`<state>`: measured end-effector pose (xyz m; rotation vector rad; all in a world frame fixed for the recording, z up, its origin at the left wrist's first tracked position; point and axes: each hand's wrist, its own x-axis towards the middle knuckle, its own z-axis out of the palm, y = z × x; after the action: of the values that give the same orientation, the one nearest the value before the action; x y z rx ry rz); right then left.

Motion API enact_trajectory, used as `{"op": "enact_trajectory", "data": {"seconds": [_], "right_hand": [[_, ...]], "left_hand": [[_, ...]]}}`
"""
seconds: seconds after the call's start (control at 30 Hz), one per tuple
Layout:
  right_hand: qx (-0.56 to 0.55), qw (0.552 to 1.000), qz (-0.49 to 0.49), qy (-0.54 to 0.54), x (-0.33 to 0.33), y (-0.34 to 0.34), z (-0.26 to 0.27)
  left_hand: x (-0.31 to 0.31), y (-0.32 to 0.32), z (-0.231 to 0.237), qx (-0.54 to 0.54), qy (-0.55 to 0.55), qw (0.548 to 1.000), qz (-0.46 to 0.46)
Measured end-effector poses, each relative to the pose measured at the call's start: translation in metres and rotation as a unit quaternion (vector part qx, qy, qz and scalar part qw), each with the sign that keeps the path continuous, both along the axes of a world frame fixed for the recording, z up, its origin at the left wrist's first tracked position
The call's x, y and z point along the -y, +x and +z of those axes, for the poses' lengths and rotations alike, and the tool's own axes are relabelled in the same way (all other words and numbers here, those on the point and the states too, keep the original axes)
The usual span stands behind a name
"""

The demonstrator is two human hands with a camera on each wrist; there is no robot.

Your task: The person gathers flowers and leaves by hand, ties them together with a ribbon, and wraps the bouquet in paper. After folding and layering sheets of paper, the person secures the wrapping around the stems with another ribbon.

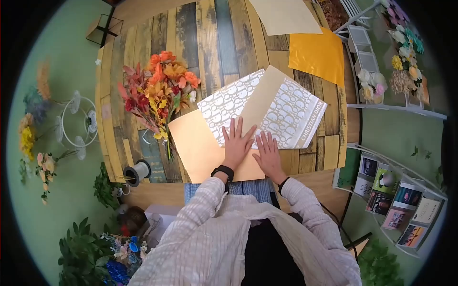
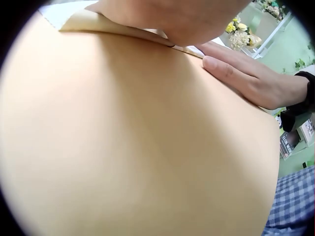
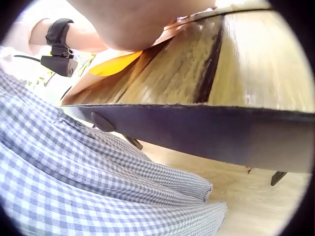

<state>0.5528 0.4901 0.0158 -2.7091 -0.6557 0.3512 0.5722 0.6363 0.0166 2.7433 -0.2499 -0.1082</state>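
In the head view, my left hand (image 1: 236,145) lies palm down with fingers spread, over the lower edge of a patterned wrapping paper (image 1: 229,100). Beside it, my right hand (image 1: 268,155) presses flat with straight fingers, fingertips at the bottom edge of the same paper. This paper is white and beige, folded over itself, with a "CHRISTIAN DIOR" band along its right side. Under it is a peach sheet (image 1: 193,145), which fills most of the left wrist view. A bouquet of orange and red flowers (image 1: 162,88) lies left of the papers.
A plank-topped table (image 1: 167,28) carries everything. Toward the far right lie a yellow-orange sheet (image 1: 317,55) and a cream sheet (image 1: 284,14). A ribbon spool (image 1: 137,172) stands at the near left edge. Flower shelves and a magazine rack (image 1: 386,200) line the right wall.
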Motion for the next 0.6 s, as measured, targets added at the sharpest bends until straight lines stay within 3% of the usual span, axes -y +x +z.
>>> {"op": "enact_trajectory", "data": {"seconds": [0.17, 0.5, 0.6], "right_hand": [[0.025, 0.997, 0.069, -0.035, -0.007, 0.002, -0.003], [0.008, 1.000, 0.027, 0.011, -0.011, -0.002, -0.004], [0.006, 0.999, 0.011, 0.037, -0.010, -0.003, -0.007]], "left_hand": [[-0.003, 0.000, -0.003, 0.004, -0.006, 1.000, 0.014], [-0.003, 0.006, 0.013, -0.010, -0.038, 0.999, 0.031], [0.011, 0.009, 0.018, -0.017, 0.034, 0.997, 0.073]]}}
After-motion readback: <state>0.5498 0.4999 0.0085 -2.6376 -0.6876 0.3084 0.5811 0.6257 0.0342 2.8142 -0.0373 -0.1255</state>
